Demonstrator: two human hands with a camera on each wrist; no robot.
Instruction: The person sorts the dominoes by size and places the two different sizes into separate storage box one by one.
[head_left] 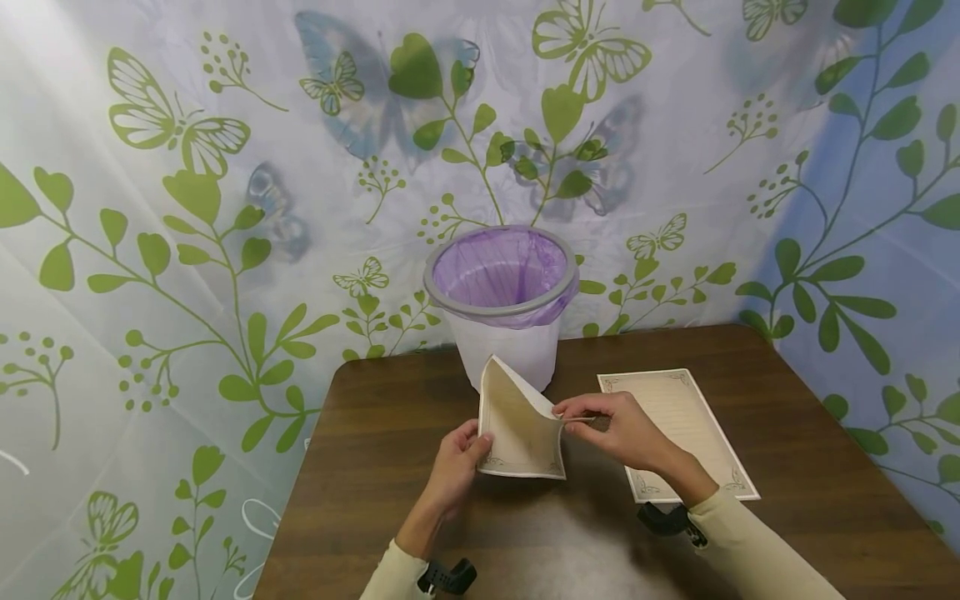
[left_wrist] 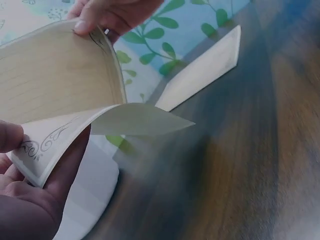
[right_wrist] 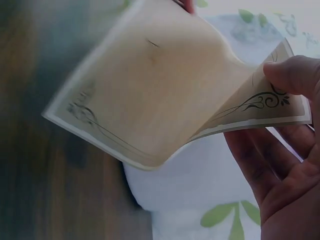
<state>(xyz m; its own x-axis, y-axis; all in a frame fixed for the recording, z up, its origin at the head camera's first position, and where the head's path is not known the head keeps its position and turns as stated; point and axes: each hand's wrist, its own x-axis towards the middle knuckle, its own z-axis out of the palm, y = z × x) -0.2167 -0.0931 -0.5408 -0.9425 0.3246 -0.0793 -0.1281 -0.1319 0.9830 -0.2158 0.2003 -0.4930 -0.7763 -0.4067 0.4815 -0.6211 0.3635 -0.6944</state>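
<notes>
A cream sheet of paper (head_left: 521, 433) with a pale edge and dark scroll corners is held up, bent, over the table. My left hand (head_left: 457, 458) pinches its left edge between thumb and fingers. At the upper right corner, my right hand (head_left: 618, 425) pinches the same sheet. The right wrist view shows that corner curling over, with the right thumb (right_wrist: 287, 75) on top and the fingers beneath. Faint ruled lines cross one face in the left wrist view. A second bordered sheet (head_left: 675, 408) lies flat on the table, partly behind the right forearm.
Just beyond the held sheet stands a white waste bin (head_left: 506, 346) with a grey rim and purple liner. The brown wooden table (head_left: 360, 467) backs onto a curtain (head_left: 262, 250) printed with leaves and butterflies. Black straps (head_left: 663, 518) circle both wrists.
</notes>
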